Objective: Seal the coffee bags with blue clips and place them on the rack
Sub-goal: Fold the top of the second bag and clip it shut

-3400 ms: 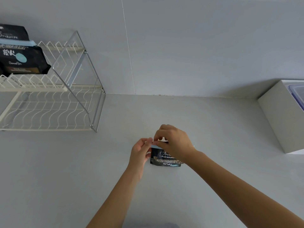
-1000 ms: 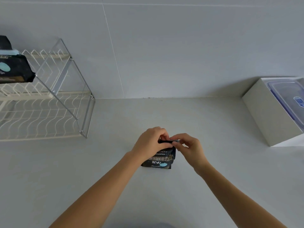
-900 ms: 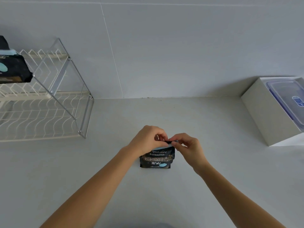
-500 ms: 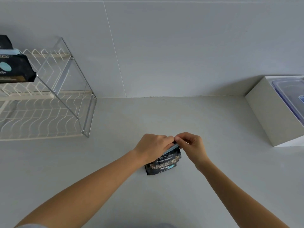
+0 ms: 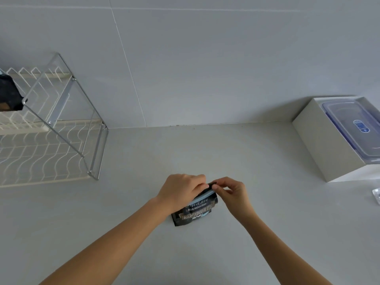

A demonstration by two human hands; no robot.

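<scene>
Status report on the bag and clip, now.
Left hand and right hand both pinching the coffee bag top. Blue clip across its top. Path to rack clear.

I count two coffee bags: one (image 5: 195,210) on the counter, one (image 5: 9,95) partly cut off on the rack's upper tier. One blue clip (image 5: 203,196) along the near bag's top. Two hands, left (image 5: 181,193) and right (image 5: 232,191). One two-tier rack (image 5: 61,128). One white box (image 5: 329,140), holding one lidded plastic container (image 5: 353,124).
</scene>
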